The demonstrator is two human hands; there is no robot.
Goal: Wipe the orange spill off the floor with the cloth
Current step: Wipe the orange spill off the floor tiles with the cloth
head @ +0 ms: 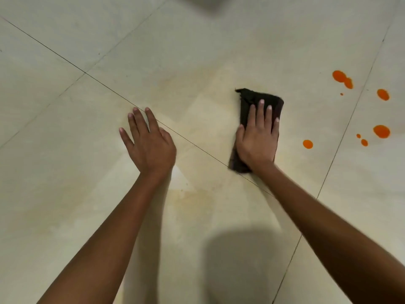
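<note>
A dark folded cloth (252, 98) lies on the pale tiled floor (197, 51). My right hand (258, 139) presses flat on it with straight fingers. Orange drops (381, 131) of the spill dot the floor to the right of the cloth, several of them, the nearest one (307, 144) a short way from my little finger. More orange drops (341, 79) sit further up on the right. My left hand (149, 141) rests flat on the floor to the left of the cloth, fingers spread, holding nothing.
Dark grout lines cross the tiles diagonally (65, 60). A faint yellowish smear (192, 196) marks the floor between my forearms. A dark shadow (243, 264) falls on the floor near the bottom.
</note>
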